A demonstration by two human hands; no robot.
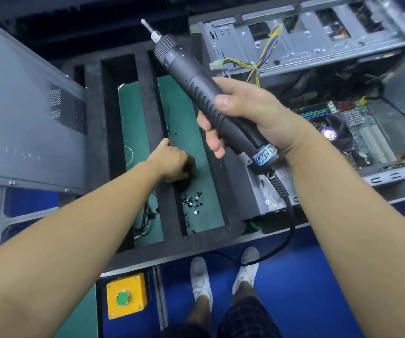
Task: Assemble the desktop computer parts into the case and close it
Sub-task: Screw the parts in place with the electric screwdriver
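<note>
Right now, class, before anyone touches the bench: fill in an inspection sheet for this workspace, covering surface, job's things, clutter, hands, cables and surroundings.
Surface: black foam tray with green-floored slots.
Job's things: open computer case; side panel off, at left; loose screws in one slot; electric screwdriver.
Clutter: nothing seen.
Hands: right hand grips the screwdriver, tip pointing away; left hand reaches into the screw slot, hold unclear.
Cables: coloured wires inside the case; screwdriver cord trails over the bench edge; black leads in another slot.
Surroundings: yellow box with green button; blue floor.
</note>
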